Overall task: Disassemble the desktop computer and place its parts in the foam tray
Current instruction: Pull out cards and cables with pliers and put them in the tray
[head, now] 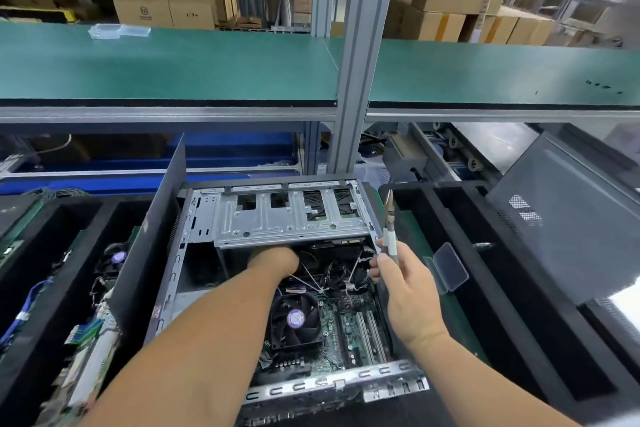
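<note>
- The left tray (52, 215), black foam, sits just beside the case and already holds a board (93, 350) and a small fan (117, 258). Judging by this, parts go there once freed, so keep its open slots reachable.
- The side panel (152, 243) stands tilted between that tray and the case (194, 253). It looks loose enough to tip, so avoid knocking it with the left forearm.
- The left hand (273, 260) reaches under the drive cage (291, 218) into the case. Its fingers are hidden beneath the metal, so I cannot tell whether they grip anything. The step appears to be freeing cables below the cage. It would help to feel for the connector body and pull on that, not on the wires.
- The CPU fan (296, 319) and the motherboard (349, 333) lie open below the left wrist. Keep the arm lifted off the fan blades.
- White cable ties (320, 288) bunch the black cables (337, 276) between the two hands. They likely need snipping first. Cut only the tie, with the wires held aside.
- The right hand (405, 291) is curled round the white handles of the pliers (390, 218), whose tips point up and away, near the case's right edge. The tips must swing down to the ties, slowly, clear of the left fingers.
- The right tray (450, 218) has empty slots, and a clear box (448, 267) rests on its edge.
</note>
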